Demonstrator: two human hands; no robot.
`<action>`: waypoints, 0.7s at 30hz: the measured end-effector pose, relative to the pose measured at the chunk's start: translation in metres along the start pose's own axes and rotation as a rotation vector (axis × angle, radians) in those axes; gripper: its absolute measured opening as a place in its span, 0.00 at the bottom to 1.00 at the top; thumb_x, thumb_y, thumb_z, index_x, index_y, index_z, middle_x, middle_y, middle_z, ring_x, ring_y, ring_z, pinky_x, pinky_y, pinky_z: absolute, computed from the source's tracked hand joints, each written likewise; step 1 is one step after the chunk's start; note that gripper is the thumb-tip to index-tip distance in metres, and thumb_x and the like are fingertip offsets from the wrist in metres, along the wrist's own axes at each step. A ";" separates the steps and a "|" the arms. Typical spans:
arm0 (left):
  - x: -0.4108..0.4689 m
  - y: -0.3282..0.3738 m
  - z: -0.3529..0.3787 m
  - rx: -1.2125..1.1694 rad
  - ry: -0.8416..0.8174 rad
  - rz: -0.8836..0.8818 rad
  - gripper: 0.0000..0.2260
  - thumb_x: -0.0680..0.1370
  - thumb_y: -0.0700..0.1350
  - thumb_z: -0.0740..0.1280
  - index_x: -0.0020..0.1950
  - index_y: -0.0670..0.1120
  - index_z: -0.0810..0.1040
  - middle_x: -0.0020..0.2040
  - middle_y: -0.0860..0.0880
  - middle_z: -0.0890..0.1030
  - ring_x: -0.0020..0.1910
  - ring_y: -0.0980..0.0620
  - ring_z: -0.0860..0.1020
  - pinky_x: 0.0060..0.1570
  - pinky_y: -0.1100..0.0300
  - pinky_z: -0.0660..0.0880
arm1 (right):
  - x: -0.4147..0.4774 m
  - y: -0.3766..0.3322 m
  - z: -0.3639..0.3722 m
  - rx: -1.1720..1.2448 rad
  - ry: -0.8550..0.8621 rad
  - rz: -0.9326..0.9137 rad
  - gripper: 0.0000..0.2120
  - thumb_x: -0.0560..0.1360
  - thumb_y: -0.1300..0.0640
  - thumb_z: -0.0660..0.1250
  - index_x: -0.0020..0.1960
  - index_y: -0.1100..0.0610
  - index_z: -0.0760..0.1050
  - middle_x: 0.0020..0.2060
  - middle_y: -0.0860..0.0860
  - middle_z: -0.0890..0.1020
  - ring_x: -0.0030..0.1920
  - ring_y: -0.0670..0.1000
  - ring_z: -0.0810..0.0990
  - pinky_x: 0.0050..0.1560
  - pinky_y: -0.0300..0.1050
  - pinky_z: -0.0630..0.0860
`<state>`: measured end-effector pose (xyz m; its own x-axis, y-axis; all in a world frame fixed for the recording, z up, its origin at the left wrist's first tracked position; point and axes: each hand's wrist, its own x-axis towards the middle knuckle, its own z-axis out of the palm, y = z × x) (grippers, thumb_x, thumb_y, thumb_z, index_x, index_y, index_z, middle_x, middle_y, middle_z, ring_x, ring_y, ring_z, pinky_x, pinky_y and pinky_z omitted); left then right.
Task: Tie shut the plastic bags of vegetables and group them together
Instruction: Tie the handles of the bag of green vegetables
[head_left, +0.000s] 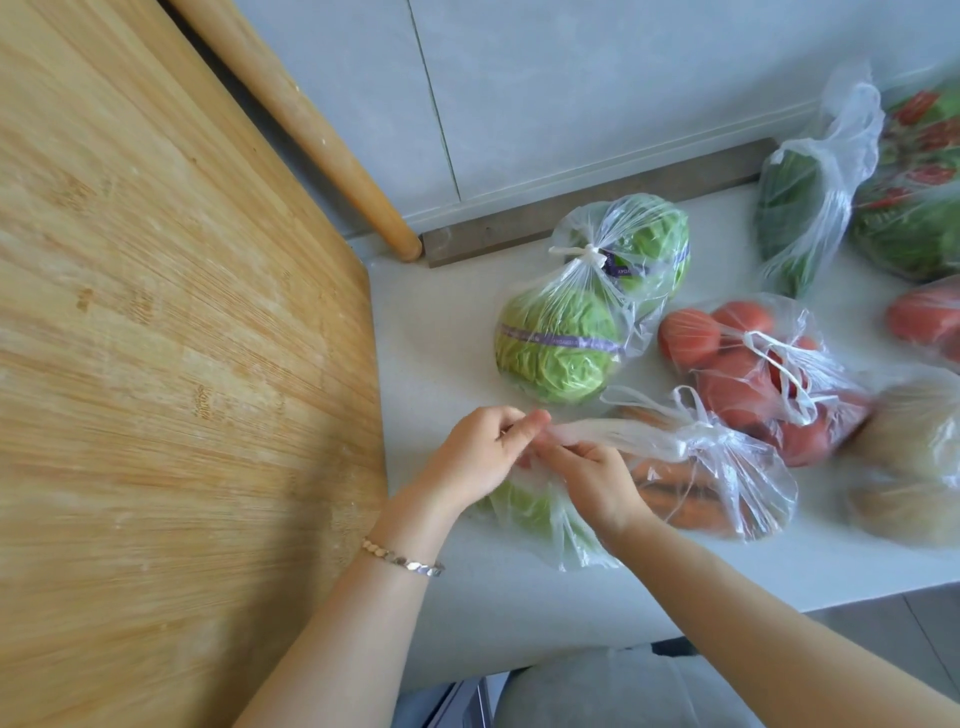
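A clear plastic bag with a green vegetable (530, 506) lies on the white counter (441, 332) under my hands. My left hand (475, 454) and my right hand (589, 480) both pinch the twisted top of this bag, stretched between them. Just to the right lies a knotted bag of carrots (696, 493). Behind it sit a knotted bag of two cabbages (587, 306) and a knotted bag of tomatoes (753, 374). Whether the green bag's top is knotted is hidden by my fingers.
A large bamboo board (171, 338) covers the left side, with a wooden rolling pin (317, 130) against the wall. At the right are a bag of dark greens (795, 218), a bag of peppers (914, 182), another tomato bag (924, 322) and a pale bag (909, 467).
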<state>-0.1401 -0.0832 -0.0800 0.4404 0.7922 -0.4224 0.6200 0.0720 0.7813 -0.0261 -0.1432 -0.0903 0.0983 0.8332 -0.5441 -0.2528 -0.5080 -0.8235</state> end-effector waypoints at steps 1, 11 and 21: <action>0.000 -0.005 0.001 0.001 0.006 0.002 0.16 0.72 0.62 0.61 0.33 0.53 0.76 0.32 0.52 0.79 0.32 0.56 0.76 0.40 0.58 0.71 | 0.000 0.001 -0.001 0.047 0.053 0.026 0.09 0.75 0.59 0.65 0.39 0.59 0.81 0.35 0.51 0.83 0.39 0.47 0.81 0.44 0.34 0.77; -0.008 -0.014 0.009 -0.103 0.091 -0.133 0.09 0.75 0.49 0.66 0.37 0.52 0.82 0.37 0.42 0.81 0.36 0.52 0.73 0.40 0.57 0.68 | 0.007 -0.007 -0.004 -0.090 0.359 0.120 0.18 0.67 0.50 0.73 0.52 0.55 0.72 0.45 0.51 0.79 0.44 0.49 0.77 0.43 0.38 0.71; -0.005 -0.011 0.014 -0.028 0.179 -0.227 0.13 0.74 0.49 0.65 0.38 0.40 0.81 0.30 0.46 0.71 0.31 0.50 0.66 0.35 0.59 0.63 | -0.006 -0.008 -0.002 -0.782 0.140 -0.322 0.17 0.71 0.61 0.65 0.60 0.52 0.74 0.43 0.51 0.80 0.48 0.53 0.78 0.55 0.48 0.72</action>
<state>-0.1402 -0.0964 -0.0928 0.1698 0.8480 -0.5020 0.6699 0.2742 0.6899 -0.0226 -0.1447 -0.0806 0.1823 0.9542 -0.2372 0.5393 -0.2987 -0.7874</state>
